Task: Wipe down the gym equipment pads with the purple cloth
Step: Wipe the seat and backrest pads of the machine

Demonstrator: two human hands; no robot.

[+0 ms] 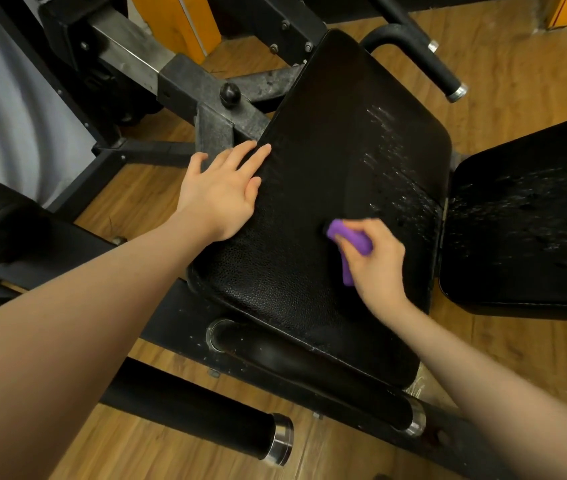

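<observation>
The big black leather seat pad (327,188) of the gym machine lies in the middle, tilted so its long side runs from the near middle up to the far top. Its wide end is near and its narrow end points far away. White wet specks dot its right side.

The right hand (375,261) has its fingers curled around a small bunched-up purple cloth (348,244) and presses it on the pad, on the near right part, just beside the wet specks. The cloth is long from far to near, and its far end pokes out toward the left past the fingers.

The left hand (221,192) lies flat on the left edge of the pad with its fingers straight and spread, pointing far and right. It holds nothing.

A second black pad (524,230), also speckled wet, sits just to the right. A black round foam roller (192,415) with a shiny metal cap lies near, over the brown wooden floor (531,344). A grey metal frame (206,98) stands far left.
</observation>
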